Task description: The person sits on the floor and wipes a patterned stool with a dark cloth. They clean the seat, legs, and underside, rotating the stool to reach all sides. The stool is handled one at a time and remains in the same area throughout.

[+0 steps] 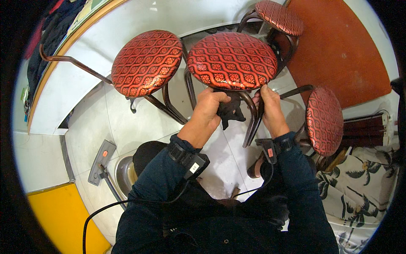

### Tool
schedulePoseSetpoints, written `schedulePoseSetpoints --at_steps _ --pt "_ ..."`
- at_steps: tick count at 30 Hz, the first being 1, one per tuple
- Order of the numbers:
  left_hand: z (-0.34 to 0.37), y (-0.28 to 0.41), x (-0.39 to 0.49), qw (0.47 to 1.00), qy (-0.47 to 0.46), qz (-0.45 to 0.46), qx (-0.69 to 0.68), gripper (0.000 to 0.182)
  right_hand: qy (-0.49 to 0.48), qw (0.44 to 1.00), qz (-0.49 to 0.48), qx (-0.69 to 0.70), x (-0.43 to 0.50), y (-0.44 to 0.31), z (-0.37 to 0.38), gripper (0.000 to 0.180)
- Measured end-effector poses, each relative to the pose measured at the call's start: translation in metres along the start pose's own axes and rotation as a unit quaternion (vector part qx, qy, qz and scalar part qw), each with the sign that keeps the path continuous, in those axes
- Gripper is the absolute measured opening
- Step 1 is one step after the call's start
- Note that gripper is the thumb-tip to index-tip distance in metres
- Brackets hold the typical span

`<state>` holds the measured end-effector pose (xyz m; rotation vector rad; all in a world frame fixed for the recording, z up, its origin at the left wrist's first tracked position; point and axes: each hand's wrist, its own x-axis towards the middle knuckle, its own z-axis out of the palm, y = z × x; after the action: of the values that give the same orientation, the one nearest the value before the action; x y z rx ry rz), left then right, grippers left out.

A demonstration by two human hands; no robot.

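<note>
In front of me stands a stool with a round, red-and-black patterned seat (233, 60) and dark tubular metal legs (250, 127). Below the near rim, my left hand (206, 111) grips a crumpled black cloth (231, 111). My right hand (272, 106) closes around the upper part of a leg, its thumb near the seat's edge. Some fingertips of that hand are hidden behind the tube. Just left is a second stool with a matching seat (147, 63), tilted, one bent leg (76, 62) reaching out to the left.
Two more such stools, one at the back (280, 17) and one at right (325, 120), flank a reddish-brown panel (336, 54). On the tiled floor lie a grey floor-tool head (102, 162) and a metal basin (123, 173). Leaf-patterned fabric (355, 187) hangs at right; a cable (104, 208) trails from my left wrist.
</note>
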<state>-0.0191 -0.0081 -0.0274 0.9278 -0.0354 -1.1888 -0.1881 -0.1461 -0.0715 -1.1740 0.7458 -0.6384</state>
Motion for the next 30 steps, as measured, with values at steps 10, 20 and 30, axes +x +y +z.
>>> schedulePoseSetpoints --at_steps 10,20,30 --pt "-0.011 0.003 0.000 0.995 -0.014 0.012 0.097 0.044 0.122 0.989 0.081 -0.002 -0.035 -0.026 0.024 0.034" --pt "-0.021 0.013 0.010 0.995 0.021 -0.003 0.093 0.042 0.068 0.985 0.110 -0.111 -0.010 0.004 0.027 0.017" --pt "-0.032 0.050 -0.005 0.996 -0.007 0.083 0.037 0.040 0.068 0.983 0.160 -0.056 0.043 0.019 0.037 0.020"
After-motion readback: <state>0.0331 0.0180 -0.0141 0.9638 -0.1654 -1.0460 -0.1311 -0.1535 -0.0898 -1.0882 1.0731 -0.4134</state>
